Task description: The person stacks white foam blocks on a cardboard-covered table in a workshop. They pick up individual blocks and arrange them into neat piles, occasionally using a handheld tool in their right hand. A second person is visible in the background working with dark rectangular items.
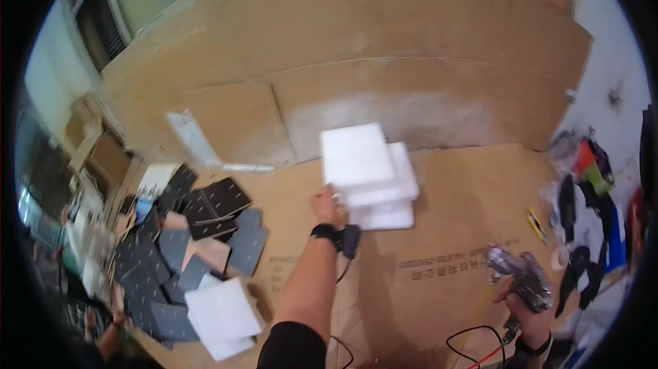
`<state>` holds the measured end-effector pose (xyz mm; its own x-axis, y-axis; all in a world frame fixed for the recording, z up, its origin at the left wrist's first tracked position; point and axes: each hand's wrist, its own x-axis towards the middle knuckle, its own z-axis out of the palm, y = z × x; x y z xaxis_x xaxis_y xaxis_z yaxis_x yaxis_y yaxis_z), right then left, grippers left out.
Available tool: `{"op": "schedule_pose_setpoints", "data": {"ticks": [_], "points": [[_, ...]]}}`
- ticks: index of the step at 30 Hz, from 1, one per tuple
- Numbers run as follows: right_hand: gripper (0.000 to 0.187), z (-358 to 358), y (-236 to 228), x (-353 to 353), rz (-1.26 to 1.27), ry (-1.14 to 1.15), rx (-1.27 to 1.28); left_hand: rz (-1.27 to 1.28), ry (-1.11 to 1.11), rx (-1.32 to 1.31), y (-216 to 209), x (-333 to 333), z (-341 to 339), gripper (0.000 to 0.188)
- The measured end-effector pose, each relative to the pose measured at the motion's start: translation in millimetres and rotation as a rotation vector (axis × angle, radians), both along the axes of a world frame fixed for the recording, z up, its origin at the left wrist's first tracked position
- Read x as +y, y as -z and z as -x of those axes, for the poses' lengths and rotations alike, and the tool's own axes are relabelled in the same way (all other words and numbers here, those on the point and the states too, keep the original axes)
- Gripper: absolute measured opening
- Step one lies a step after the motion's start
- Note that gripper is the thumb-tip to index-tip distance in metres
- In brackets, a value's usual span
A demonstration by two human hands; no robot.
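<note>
My left hand (326, 206) is at the near left edge of a stack of white foam blocks (360, 160), its fingers curled against the edge of a block. The blocks lie unevenly on one another. A dark band with a small black box (351, 240) is on that wrist. Off to the right, my right hand (524, 304) is wrapped round a spray gun (519, 273) that looks covered in shiny silvery wrapping. A red hose (488, 357) and a black cable run near its lower end.
Dark grey and black panels (140, 259) lie piled at left, with more white foam blocks (223, 317) in front. Another person's hand (116, 317) is at far left. A cardboard wall (356, 46) rises behind. A yellow cutter (537, 225), a tape roll (560, 257) and clutter lie right.
</note>
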<state>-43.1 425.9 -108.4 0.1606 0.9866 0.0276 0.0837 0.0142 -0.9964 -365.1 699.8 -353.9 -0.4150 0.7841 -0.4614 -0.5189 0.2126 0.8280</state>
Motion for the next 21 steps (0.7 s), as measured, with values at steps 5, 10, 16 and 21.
{"op": "schedule_pose_setpoints", "data": {"ticks": [5,10,16,21], "points": [[0.038,7.5,-0.1,-1.9,0.002,-0.015,-0.174,-0.144,-0.257,-0.070,-46.6,-27.0,7.9,0.030],[0.032,-6.9,-3.6,5.1,0.047,-0.172,-0.147,-0.353,-0.379,-0.027,-75.9,-179.0,101.6,0.033],[0.054,-5.2,-2.2,5.7,0.030,-0.133,0.012,-0.141,-0.659,0.238,-66.8,-389.6,202.3,0.025],[0.048,-4.7,-10.6,14.5,0.011,-0.223,-0.077,0.158,-0.770,0.508,10.3,-515.0,263.9,0.036]]}}
